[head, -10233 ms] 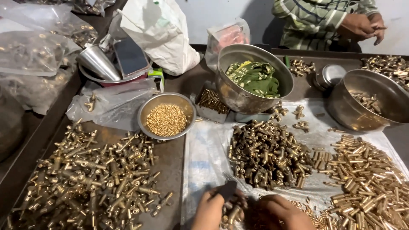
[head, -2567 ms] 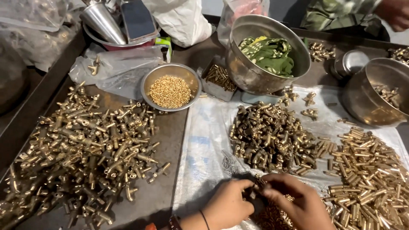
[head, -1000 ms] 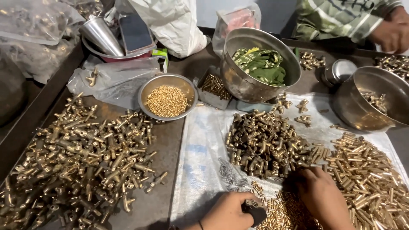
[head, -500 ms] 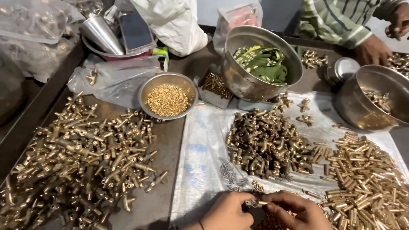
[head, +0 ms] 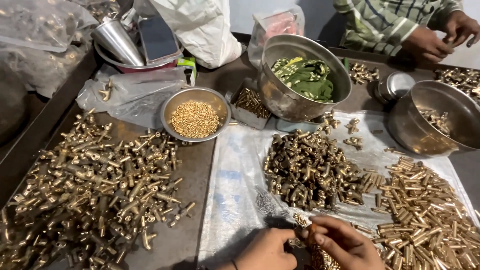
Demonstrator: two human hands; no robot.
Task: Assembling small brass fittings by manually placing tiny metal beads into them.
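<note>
Both hands meet at the near table edge, left hand and right hand fingers pinched together on a small brass fitting, apparently mid-assembly; next likely needs another piece from the dark brass pile.

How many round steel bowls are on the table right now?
3: a small bowl of brass beads at centre, a big bowl holding green cloth behind it, another bowl at right. More may be hidden.
</note>
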